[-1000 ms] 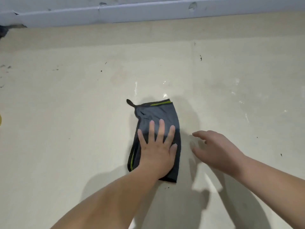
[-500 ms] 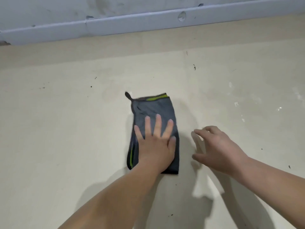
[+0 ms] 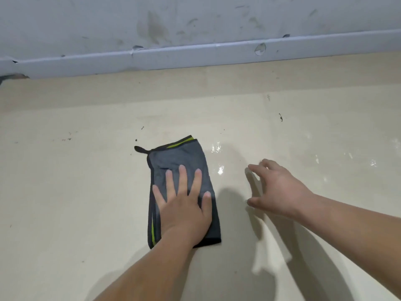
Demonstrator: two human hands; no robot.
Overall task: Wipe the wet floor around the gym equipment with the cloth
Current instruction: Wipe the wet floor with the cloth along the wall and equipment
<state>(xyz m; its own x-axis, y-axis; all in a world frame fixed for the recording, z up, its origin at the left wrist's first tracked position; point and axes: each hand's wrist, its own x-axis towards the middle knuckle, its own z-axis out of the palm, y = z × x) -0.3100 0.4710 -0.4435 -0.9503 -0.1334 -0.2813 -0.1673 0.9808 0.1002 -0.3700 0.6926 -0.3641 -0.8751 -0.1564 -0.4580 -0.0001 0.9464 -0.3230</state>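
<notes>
Grey cloth [image 3: 180, 161], lime-striped black edging

Lower half of cloth [image 3: 180, 161] hidden beneath flat left hand [image 3: 184, 210]. Both forearms cut off by bottom and right edges. Wall [image 3: 195, 20] cropped at top.

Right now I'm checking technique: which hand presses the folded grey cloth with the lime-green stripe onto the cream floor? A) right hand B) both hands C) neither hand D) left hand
D: the left hand lies flat, fingers spread, on the folded grey cloth, while the right hand is off it, beside the wet sheen.
</notes>
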